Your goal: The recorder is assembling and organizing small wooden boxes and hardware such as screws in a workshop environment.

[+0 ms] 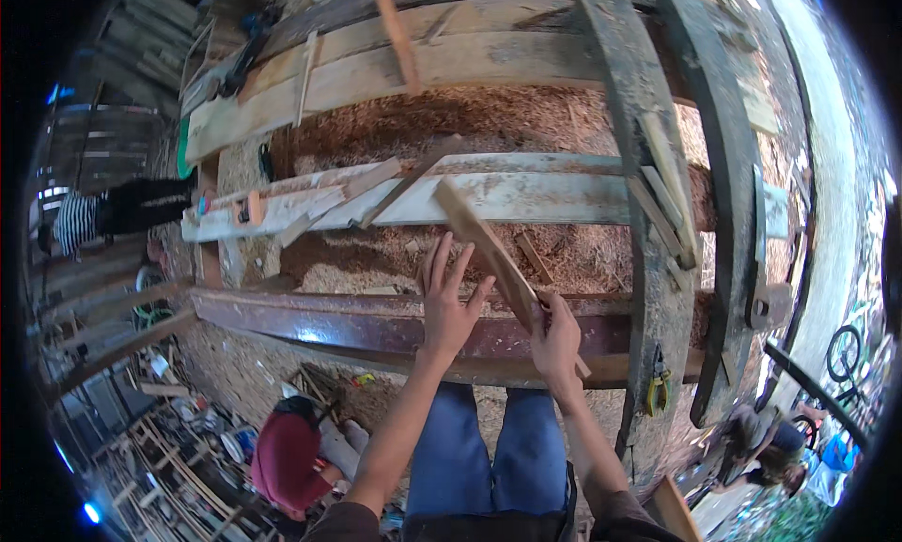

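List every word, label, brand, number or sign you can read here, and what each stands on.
None: no text can be read anywhere in this view.
Strip in the right hand: no lettering shows.
Pliers on the beam: too small to make out any marking.
Red shirt, lower left: no lettering shows.
Clutter at the far edges: too small and blurred to read.

Place: a rough woodworking workshop
Litter: wood shavings [489, 115] — heaped between long planks [554, 196]
Tool: yellow-handled pliers [660, 375] on a timber beam [660, 307]
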The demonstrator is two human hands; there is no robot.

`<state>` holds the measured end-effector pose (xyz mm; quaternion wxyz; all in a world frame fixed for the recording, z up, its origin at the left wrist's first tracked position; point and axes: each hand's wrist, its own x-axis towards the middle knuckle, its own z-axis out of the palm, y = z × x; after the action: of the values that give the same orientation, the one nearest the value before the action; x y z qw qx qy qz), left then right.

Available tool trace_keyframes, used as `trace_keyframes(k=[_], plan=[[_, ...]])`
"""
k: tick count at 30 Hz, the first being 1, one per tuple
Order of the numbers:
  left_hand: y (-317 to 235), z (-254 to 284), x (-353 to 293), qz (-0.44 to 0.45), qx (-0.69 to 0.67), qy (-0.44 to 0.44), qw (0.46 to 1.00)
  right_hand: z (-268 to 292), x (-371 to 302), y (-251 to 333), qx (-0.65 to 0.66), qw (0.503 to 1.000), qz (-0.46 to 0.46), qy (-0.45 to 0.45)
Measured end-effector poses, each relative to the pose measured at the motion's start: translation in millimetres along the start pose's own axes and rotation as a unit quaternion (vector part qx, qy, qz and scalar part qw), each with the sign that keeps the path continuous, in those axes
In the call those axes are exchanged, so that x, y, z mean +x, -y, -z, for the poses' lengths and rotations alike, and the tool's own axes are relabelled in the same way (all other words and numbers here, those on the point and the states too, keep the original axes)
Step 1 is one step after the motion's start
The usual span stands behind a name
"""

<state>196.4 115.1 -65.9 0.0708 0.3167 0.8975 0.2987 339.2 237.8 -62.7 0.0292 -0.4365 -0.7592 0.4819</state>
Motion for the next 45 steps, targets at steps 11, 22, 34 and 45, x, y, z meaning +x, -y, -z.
trace_keyframes(k=[11, 22, 34, 45], plan=[[109, 39, -58, 0.103, -0.081, -0.022, 0.991, -138, 9, -7, 0.143, 0.989, -0.016, -0.034], [220, 100, -1, 0.038, -0.070, -0.066, 0.995, -182, 7, 51, -0.214, 0.955, 0.024, -0.203], [341, 109, 83, 0.062, 0.116, 0.026, 0.991, -289, 48, 169, -0.138, 0.972, 0.171, -0.082], [247, 144, 56, -0.068, -0.020, -0.082, 0.994, -205, 9, 224, -0.278, 0.914, 0.278, -0.103]])
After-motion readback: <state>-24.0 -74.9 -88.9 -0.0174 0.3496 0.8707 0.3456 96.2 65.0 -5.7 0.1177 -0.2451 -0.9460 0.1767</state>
